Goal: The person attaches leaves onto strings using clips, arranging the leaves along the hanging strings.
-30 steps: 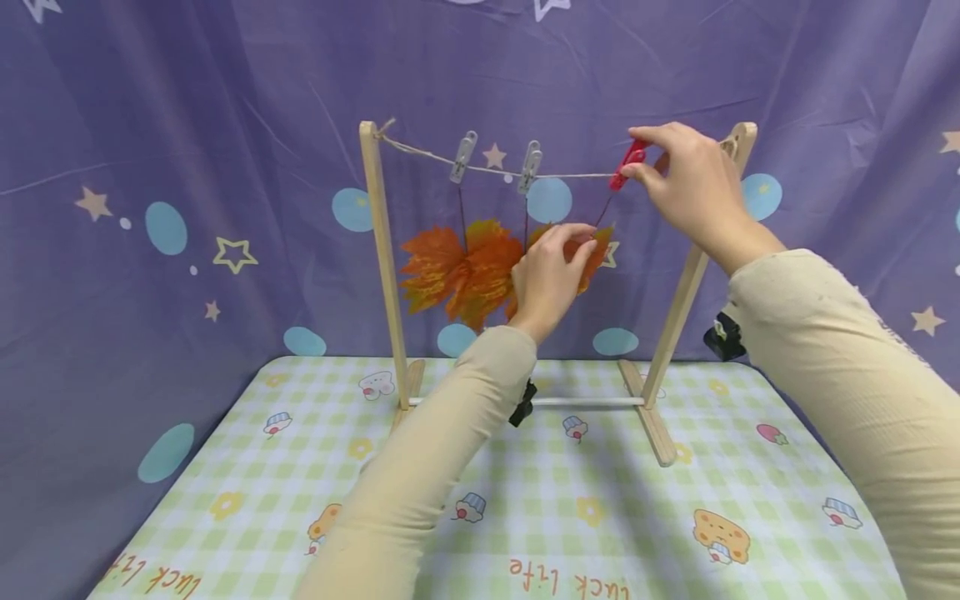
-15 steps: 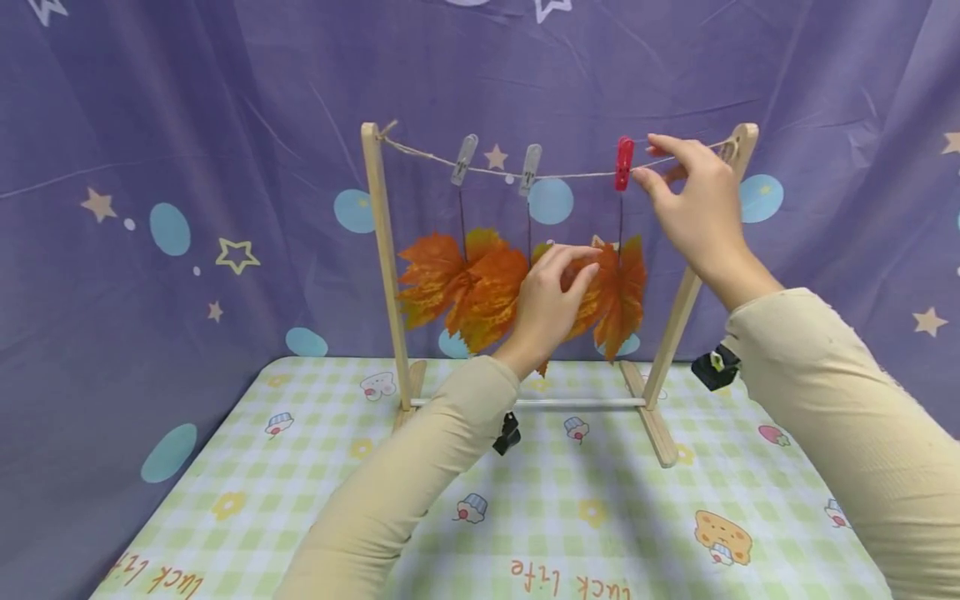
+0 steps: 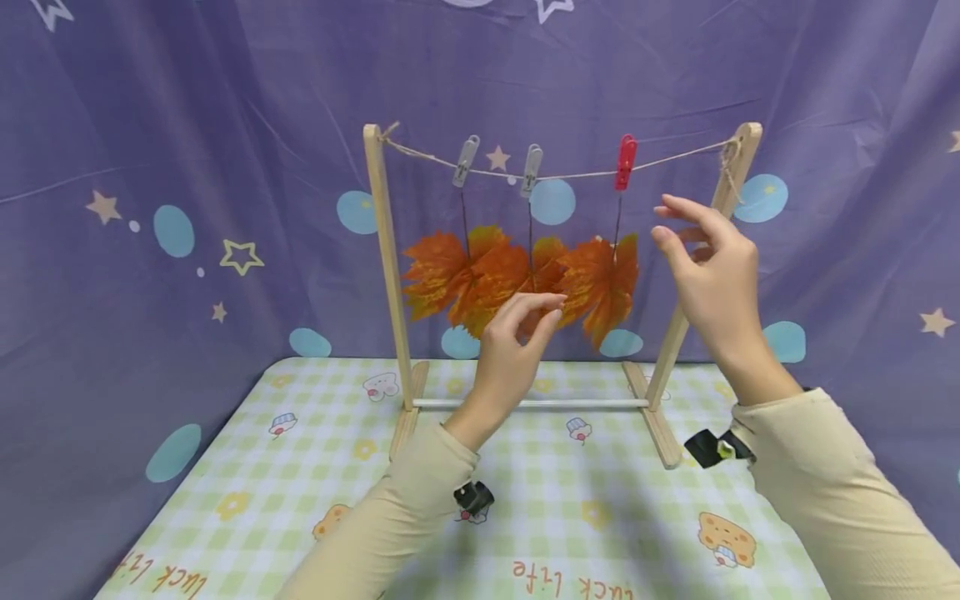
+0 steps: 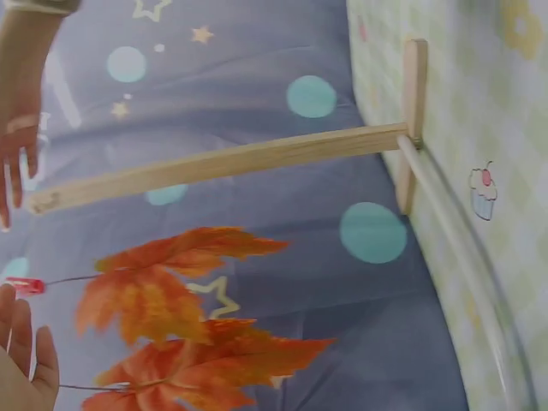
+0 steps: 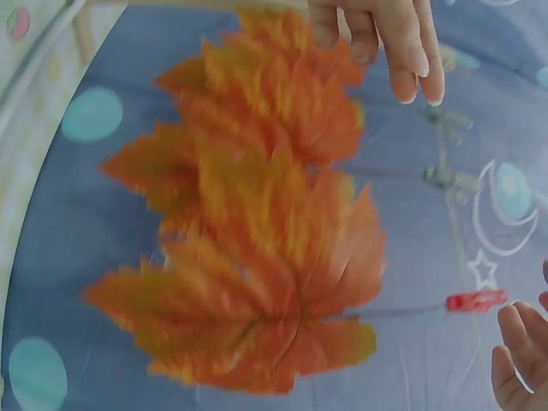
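Three orange maple leaves hang by their stems from a string: the right leaf (image 3: 600, 287) from a red clothespin (image 3: 626, 162), the middle leaf (image 3: 551, 258) and the left leaf (image 3: 435, 262) from a grey clothespin (image 3: 532, 169) and another grey clothespin (image 3: 465, 161). My left hand (image 3: 513, 350) hovers in front of the leaves, hiding part of the middle one; its loosely bent fingers hold nothing. Right of the red clothespin and apart from it, my right hand (image 3: 712, 279) is raised with thumb and fingers spread. The right wrist view shows the right leaf (image 5: 265, 317) close up.
The string runs between two wooden posts, a left post (image 3: 387, 267) and a right post (image 3: 678, 325), joined low down by a white rod (image 3: 577, 403). The stand rests on a green checked tablecloth (image 3: 555, 475). A purple patterned curtain (image 3: 285, 208) hangs behind.
My right hand has let go of the red clothespin and drawn away right and down. My left hand has released the right leaf's stem and moved down-left. The right leaf hangs freely.
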The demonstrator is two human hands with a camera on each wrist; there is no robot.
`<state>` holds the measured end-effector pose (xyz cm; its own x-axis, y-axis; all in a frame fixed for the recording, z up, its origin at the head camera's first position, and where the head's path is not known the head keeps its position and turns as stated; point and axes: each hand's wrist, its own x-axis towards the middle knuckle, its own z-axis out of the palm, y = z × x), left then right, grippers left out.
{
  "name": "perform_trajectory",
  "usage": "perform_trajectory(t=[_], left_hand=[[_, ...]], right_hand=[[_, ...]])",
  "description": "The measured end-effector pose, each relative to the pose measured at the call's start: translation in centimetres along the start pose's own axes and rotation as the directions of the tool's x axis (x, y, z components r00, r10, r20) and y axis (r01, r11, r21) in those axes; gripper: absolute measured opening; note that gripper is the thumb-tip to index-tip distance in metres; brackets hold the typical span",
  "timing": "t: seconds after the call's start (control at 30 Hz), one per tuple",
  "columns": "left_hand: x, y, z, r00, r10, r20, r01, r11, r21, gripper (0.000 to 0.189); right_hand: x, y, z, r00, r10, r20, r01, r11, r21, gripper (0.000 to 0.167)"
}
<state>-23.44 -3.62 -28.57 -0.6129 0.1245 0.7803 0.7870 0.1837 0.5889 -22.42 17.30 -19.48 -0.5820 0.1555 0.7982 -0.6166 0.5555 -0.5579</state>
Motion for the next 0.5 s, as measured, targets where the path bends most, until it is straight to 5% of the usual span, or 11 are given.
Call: perform_trajectory(t=[0.2,0.5], left_hand=[[-2.1,1.2,-1.5,0.998,0.055,-0.020,-0.054,0.997,0.046,0.020],[-4.7,2.3,-3.6,0.999,-0.019,-0.026,0.023,0.988,0.153,0.023]], right_hand=[[-3.4,-1.1,-0.8,1.000,0.012,-0.023,-0.010,0.997,0.072,0.031],[-7.6,-2.1,-1.8,0.997,0.068,-0.045,-0.060,0.984,0.169,0.031]])
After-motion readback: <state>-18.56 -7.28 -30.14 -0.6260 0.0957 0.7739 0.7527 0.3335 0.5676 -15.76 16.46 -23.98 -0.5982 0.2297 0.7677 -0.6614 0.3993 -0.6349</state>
